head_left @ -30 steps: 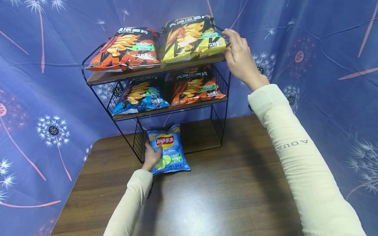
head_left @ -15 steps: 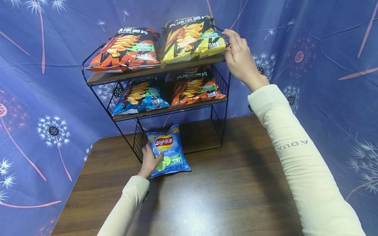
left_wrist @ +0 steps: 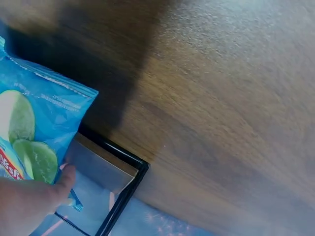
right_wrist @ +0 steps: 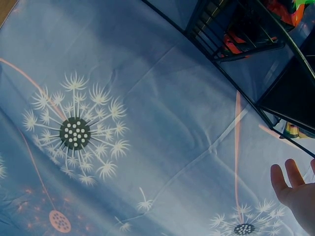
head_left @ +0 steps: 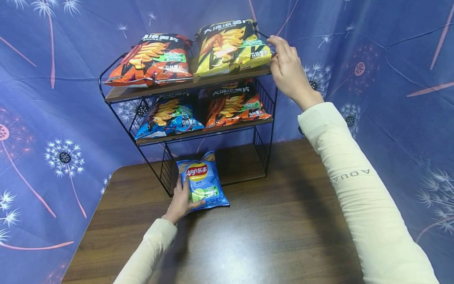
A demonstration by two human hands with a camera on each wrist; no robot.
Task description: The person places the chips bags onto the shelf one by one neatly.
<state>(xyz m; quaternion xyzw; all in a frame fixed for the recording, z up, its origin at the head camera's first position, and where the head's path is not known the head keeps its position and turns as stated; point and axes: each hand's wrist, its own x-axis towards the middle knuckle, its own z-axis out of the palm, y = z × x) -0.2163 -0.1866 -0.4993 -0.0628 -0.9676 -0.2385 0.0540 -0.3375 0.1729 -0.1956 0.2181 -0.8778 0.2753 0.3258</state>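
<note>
A blue bag of Lay's potato chips [head_left: 203, 179] leans at the left of the rack's bottom shelf, its lower edge jutting over the table. My left hand [head_left: 181, 201] touches the bag's left side, fingers extended upward and thumb spread across its lower front. The left wrist view has this hand [left_wrist: 39, 199] beside the chip bag [left_wrist: 54, 110] and the rack's black frame [left_wrist: 140, 169]. High on the right, my right hand [head_left: 288, 69] holds the top corner of the black wire rack [head_left: 274, 102]. Several of its fingers [right_wrist: 279, 183] show outside the frame in the right wrist view.
On the top shelf lie an orange chip bag [head_left: 152, 61] and a yellow one [head_left: 232, 47]. The middle shelf bears a blue-black bag [head_left: 170, 114] and an orange-black bag [head_left: 235, 104]. A blue dandelion-print cloth [head_left: 64, 118] hangs behind the wooden table [head_left: 255, 225].
My left hand has slid down and slightly left on the blue chip bag, its thumb now lower and spread. The bag has barely shifted. My right hand stays at the rack's corner.
</note>
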